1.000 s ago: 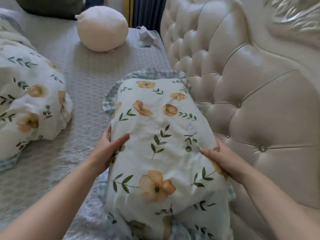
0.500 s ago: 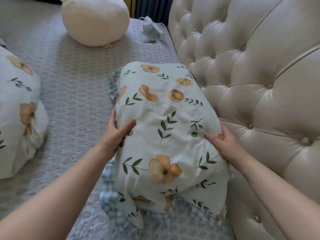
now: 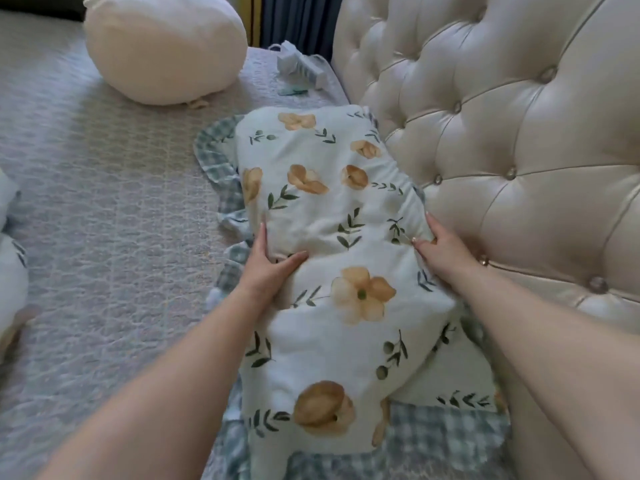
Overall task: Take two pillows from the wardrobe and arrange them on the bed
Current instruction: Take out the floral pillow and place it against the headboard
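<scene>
Against the tufted headboard (image 3: 502,161), on the bed (image 3: 104,209), lies our floral pillow (image 3: 339,271) (its checked frill spread flat around it). Our left hand (image 3: 266,268) presses one long side, fingers open and thumb laid across the cover; our right hand (image 3: 438,245) pinches the opposite edge beside the headboard. A second floral pillow (image 3: 10,282) shows at the far left, well apart.
</scene>
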